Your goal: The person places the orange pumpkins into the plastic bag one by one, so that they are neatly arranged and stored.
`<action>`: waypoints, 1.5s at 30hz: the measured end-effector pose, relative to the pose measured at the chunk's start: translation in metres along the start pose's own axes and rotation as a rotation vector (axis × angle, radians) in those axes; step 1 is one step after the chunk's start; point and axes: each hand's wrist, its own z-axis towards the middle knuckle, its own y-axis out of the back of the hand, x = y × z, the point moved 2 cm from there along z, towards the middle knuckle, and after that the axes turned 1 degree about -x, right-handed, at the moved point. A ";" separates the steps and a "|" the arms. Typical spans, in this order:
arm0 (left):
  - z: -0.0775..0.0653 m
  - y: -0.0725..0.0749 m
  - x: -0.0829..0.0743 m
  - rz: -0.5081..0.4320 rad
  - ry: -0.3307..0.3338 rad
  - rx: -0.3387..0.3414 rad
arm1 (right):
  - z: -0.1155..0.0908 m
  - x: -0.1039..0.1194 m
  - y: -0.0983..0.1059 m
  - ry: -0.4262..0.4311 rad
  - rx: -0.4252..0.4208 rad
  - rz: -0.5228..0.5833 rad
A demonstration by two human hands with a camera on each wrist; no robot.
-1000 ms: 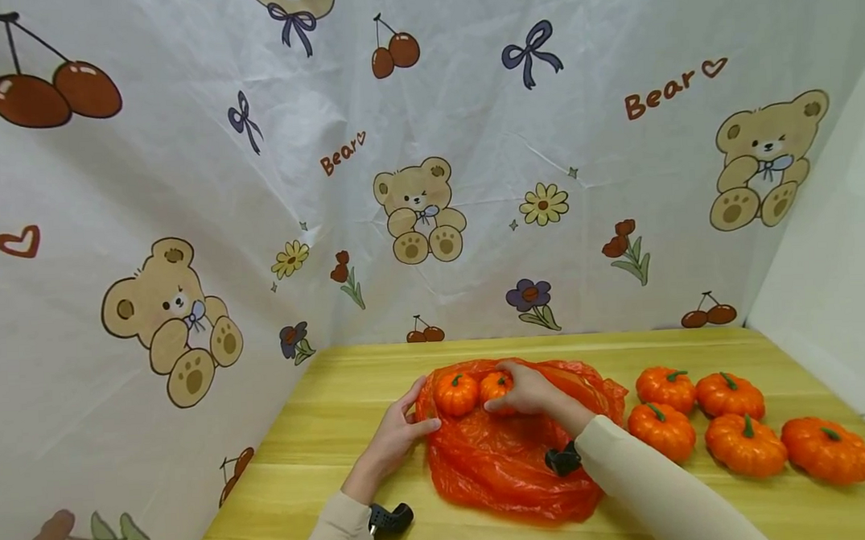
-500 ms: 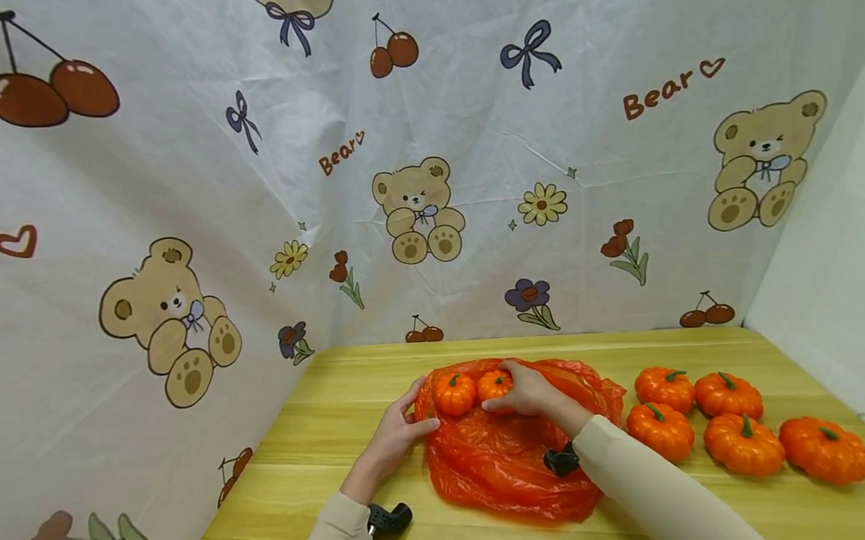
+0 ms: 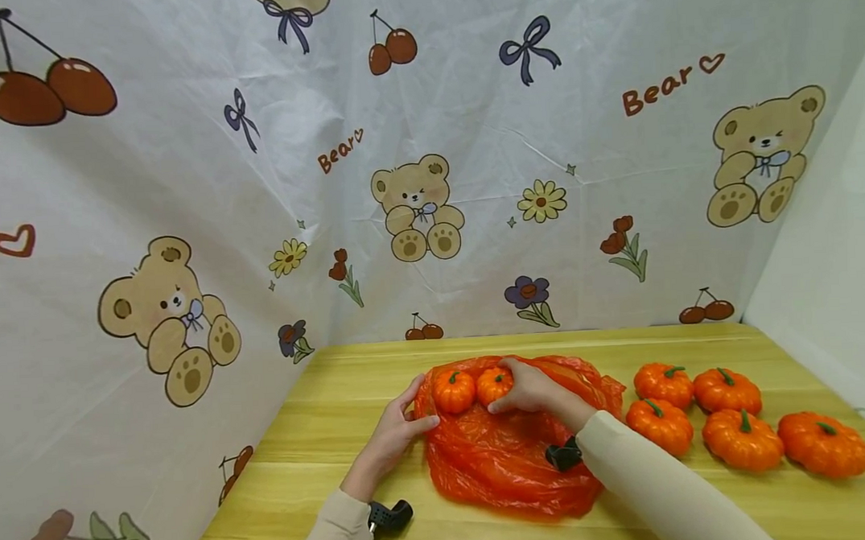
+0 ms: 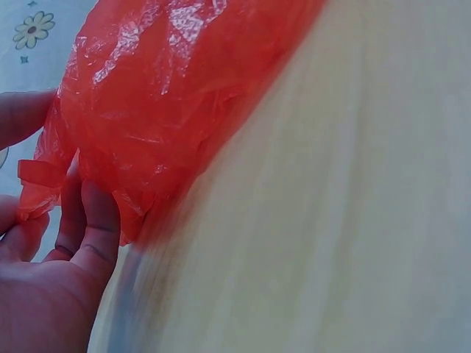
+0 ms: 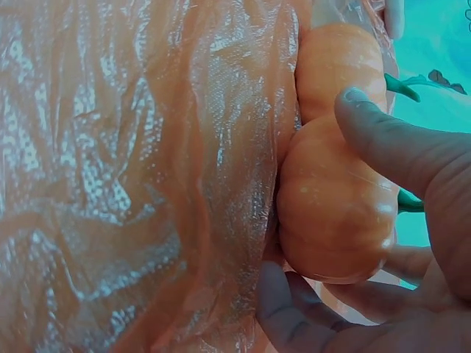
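Placing pumpkins into a red plastic bag [image 3: 514, 484] appears to be the step in hand. The bag lies spread and crumpled at the lower centre of the head view, on a table [image 3: 329, 395] with yellow wood grain. The right hand [image 3: 535, 390] is clamped on the right-hand pumpkin [image 3: 492, 385], thumb along one side and fingers curled about the other. The left-hand pumpkin [image 3: 453, 391] sits just beside it at the bag's upper left, with film surrounding the pair. The left hand [image 3: 396, 433] grips the bag's left edge between thumb and fingers. Five loose pumpkins [image 3: 743, 446] stand unbagged at the lower right of the frame. In my judgement, the next move calls for releasing the held piece without dragging the film, while the left hand steadies the rim. Materials noted: the bag is thin, translucent film, sharply creased, with bright highlights in both wrist views. The pumpkins are squat, rounded and ribbed, with a smooth, glossy orange skin and green stems [image 3: 745, 422]; they look rigid and presumably artificial, and would likely roll if let go on a slope.
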 end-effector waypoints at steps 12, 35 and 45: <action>0.004 0.000 0.000 -0.017 -0.023 0.011 | -0.013 0.001 0.020 0.032 0.037 -0.025; 0.000 0.002 0.005 0.000 -0.013 0.007 | -0.071 0.008 0.066 0.129 0.032 -0.082; 0.001 0.000 0.003 -0.011 -0.007 0.014 | -0.090 -0.009 0.091 0.173 0.072 -0.003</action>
